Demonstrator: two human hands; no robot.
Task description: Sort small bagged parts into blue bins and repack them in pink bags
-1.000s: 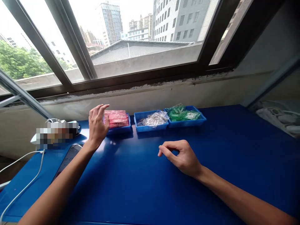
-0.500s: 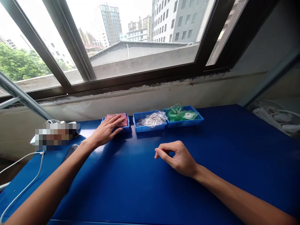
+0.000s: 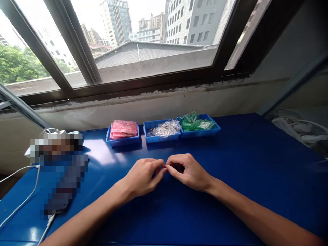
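Over the middle of the blue table (image 3: 164,218), my left hand (image 3: 146,174) and my right hand (image 3: 190,172) meet at the fingertips. Both are closed in a pinch, thumb against fingers. Whatever lies between the tips, if anything, is too small or hidden to make out. Beyond my left hand, a blue tray (image 3: 123,141) holds a stack of pink plastic bags (image 3: 124,129). The middle blue tray (image 3: 162,138) has clear, silvery plastic bags (image 3: 167,128) in it. Green plastic bags (image 3: 194,123) fill the right-hand tray (image 3: 202,132).
At the left stands a blurred-out white object (image 3: 51,147) with cables. A dark pixelated object (image 3: 66,184) lies nearer, a white cable (image 3: 50,222) attached. Behind the trays are a wall (image 3: 184,99) and a window frame (image 3: 153,80). Greyish items (image 3: 294,126) sit beyond the table's right edge.
My left hand has left the pink bags and come back toward me to meet my right hand, its fingers now pinched. The right hand has hardly moved. The view has shifted slightly.
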